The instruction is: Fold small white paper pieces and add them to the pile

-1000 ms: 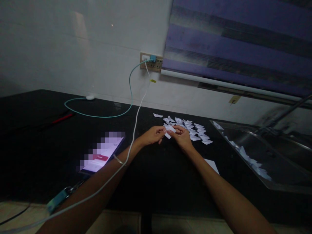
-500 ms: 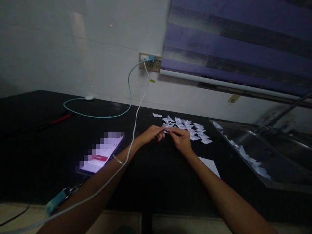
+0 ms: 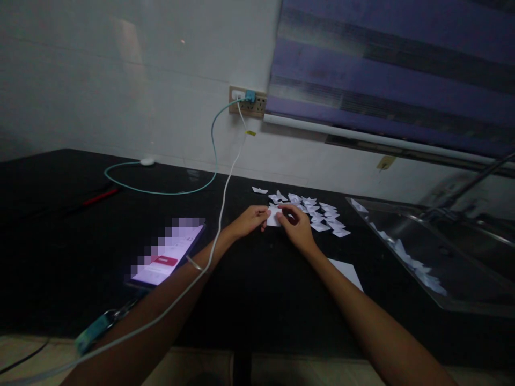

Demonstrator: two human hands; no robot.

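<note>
A small piece of white paper (image 3: pixel 274 218) is held up between my two hands, its face toward me. My left hand (image 3: pixel 253 220) pinches its left edge, thumb in front and fingers curled behind. On the opposite edge, the thumb and forefinger of my right hand (image 3: pixel 296 225) grip it, with a gap showing between thumb and finger. Just beyond my hands several folded paper boats (image 3: pixel 317 212) lie in a cluster on the black countertop (image 3: pixel 249 300). One paper boat (image 3: pixel 259 190) sits apart at the cluster's left.
A lit phone (image 3: pixel 167 257) with a turquoise strap (image 3: pixel 94 329) lies by my left forearm. A white cable (image 3: pixel 225 198) crosses that forearm. White paper (image 3: pixel 346 273) lies beside my right forearm. More paper boats (image 3: pixel 414 262) line the rim of the metal sink (image 3: pixel 462 268).
The paper between my hands has turned from nearly edge-on to showing a flat white face. My right hand's fingers have shifted along its right edge. My arms stay almost in place.
</note>
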